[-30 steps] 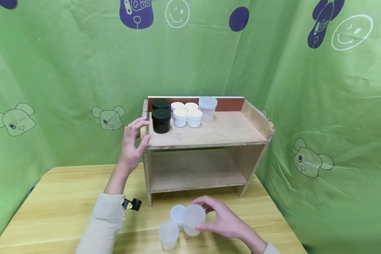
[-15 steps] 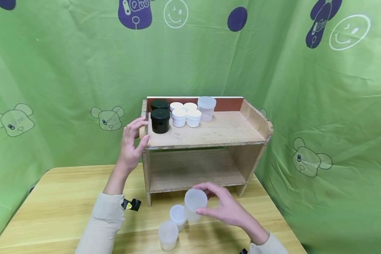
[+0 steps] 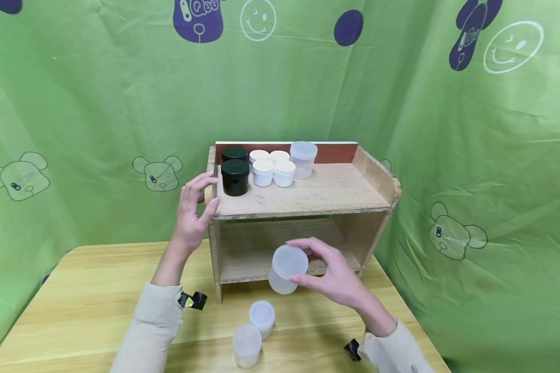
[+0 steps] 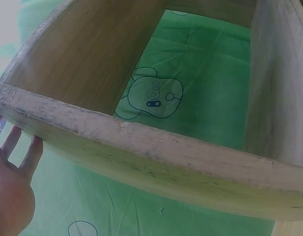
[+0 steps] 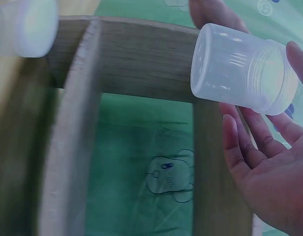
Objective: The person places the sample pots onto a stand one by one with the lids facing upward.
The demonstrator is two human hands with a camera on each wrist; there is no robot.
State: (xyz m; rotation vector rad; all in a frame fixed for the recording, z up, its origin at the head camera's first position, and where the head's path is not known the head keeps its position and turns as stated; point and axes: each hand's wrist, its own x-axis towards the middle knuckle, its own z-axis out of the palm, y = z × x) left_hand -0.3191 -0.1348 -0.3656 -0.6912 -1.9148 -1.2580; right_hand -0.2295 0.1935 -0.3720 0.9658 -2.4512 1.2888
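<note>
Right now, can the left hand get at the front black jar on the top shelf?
Probably yes: the left hand rests on the shelf's left end, the front black jar stands just right of it, with nothing between them.

wooden table (image 3: pixel 98 290), shelf (image 3: pixel 308 199), two jars (image 3: pixel 254 331)

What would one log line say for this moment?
right hand: holds clear jar aloft | left hand: rests on shelf side

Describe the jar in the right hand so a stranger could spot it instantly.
Find the wooden shelf on the table. In front of its lower opening, the right hand holds a translucent jar in the air; two similar jars stand on the tabletop.
</note>
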